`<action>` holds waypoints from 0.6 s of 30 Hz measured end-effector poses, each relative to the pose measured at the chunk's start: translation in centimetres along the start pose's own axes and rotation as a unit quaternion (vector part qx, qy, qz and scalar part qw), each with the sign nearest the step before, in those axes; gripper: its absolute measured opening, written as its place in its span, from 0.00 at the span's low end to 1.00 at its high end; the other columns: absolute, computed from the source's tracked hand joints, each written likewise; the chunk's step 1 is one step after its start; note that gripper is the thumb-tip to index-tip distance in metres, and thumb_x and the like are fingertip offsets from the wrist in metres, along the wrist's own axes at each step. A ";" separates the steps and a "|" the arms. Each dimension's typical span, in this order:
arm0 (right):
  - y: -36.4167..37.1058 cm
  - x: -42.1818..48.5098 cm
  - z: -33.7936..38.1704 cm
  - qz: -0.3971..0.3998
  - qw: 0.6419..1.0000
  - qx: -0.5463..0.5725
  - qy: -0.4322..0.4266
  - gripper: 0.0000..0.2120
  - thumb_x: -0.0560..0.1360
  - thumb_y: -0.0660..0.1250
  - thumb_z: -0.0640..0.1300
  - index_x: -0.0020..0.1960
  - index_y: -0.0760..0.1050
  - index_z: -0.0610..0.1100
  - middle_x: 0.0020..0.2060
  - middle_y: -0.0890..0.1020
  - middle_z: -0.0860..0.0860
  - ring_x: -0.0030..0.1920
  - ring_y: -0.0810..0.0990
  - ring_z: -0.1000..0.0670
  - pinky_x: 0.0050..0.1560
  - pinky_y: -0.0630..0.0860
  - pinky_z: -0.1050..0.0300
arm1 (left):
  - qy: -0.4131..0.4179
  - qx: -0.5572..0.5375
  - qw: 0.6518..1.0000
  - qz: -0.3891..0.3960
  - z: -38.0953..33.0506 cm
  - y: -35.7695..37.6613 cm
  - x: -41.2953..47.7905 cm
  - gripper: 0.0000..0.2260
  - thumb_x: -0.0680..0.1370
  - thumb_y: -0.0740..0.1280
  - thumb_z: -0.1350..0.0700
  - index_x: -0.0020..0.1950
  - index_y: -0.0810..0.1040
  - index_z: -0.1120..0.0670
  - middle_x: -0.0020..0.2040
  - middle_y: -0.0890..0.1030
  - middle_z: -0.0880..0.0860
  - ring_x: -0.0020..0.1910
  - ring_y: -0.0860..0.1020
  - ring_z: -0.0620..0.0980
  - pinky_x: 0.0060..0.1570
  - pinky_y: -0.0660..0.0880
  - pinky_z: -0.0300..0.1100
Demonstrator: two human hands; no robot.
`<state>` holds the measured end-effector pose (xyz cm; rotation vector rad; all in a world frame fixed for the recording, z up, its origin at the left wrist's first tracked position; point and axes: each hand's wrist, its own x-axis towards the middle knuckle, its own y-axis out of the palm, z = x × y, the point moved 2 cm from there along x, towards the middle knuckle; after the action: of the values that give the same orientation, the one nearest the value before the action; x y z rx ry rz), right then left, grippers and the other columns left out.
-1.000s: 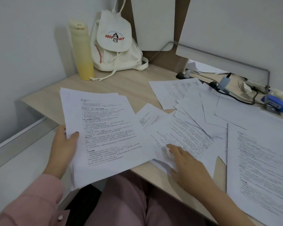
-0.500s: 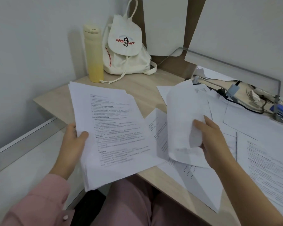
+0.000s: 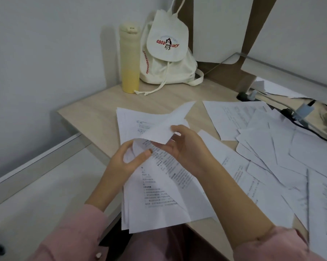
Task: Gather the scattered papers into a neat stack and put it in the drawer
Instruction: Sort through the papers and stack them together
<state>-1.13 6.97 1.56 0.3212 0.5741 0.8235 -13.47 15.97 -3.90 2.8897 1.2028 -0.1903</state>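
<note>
Holding the stack of papers (image 3: 159, 200) in the left hand (image 3: 127, 162), with thumb pressed on the top printed page and fingers curled under the left edge; closed firmly round it, not spread; pinching a single sheet (image 3: 168, 125) in the right hand (image 3: 189, 147), thumb above and fingers below, at its near edge; bowed upward and away from that pinch, far corner lifted in the air; held just right of the left thumb, over the upper part of the stack; whether touching the stack there, hard to tell. Below both grips, jutting past the near edge of the desk (image 3: 95, 113) and over a lap in pink; right of the right hand and well spread across the desk: scattered papers (image 3: 272, 140), overlapping at many angles, some with print up, some blank; farther right of that grip, at the papers' far edge: a pale plug (image 3: 303, 110) on a black cable; far ahead of both hands, in the corner by the wall: a yellow bottle (image 3: 129, 59), upright, just beside a cream drawstring backpack (image 3: 166, 31) with red lettering.
</note>
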 end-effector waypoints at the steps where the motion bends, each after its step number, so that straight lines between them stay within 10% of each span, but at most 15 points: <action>1: 0.0 0.1 0.0 0.022 1.000 -0.004 0.005 0.10 0.79 0.56 0.39 0.55 0.72 0.35 0.54 0.79 0.38 0.52 0.79 0.39 0.50 0.81 0.50 | 0.004 0.023 1.000 -0.013 0.0 0.1 0.3 0.15 0.71 0.72 0.50 0.55 0.78 0.50 0.52 0.80 0.43 0.50 0.79 0.40 0.42 0.73 0.27; 8: -5.8 -0.1 2.2 -0.086 0.965 -0.244 -0.054 0.13 0.77 0.61 0.41 0.60 0.74 0.40 0.54 0.81 0.41 0.53 0.81 0.43 0.55 0.78 0.54 | -0.028 0.047 0.996 -0.064 0.1 -0.2 1.4 0.08 0.79 0.61 0.57 0.56 0.75 0.50 0.47 0.76 0.40 0.47 0.74 0.39 0.43 0.68 0.30; 15: -15.3 0.0 4.6 -0.260 0.693 -0.673 -0.002 0.22 0.73 0.66 0.48 0.64 0.70 0.42 0.59 0.74 0.42 0.59 0.72 0.42 0.60 0.68 0.49 | -0.087 0.054 0.993 -0.059 0.1 -1.9 1.7 0.10 0.78 0.58 0.56 0.54 0.76 0.55 0.50 0.80 0.51 0.50 0.78 0.53 0.48 0.74 0.46; 18: -16.2 0.0 4.9 -0.245 0.638 -0.730 0.027 0.30 0.70 0.69 0.54 0.67 0.67 0.40 0.61 0.70 0.40 0.63 0.67 0.40 0.64 0.65 0.49 | -0.091 0.057 0.993 -0.053 -0.1 -2.1 2.0 0.09 0.78 0.59 0.57 0.55 0.74 0.59 0.49 0.79 0.54 0.44 0.78 0.51 0.44 0.74 0.44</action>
<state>11.39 -3.76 -2.33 -1.3330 -0.1121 0.5296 -13.59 18.85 -3.99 2.8254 1.3544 -0.5280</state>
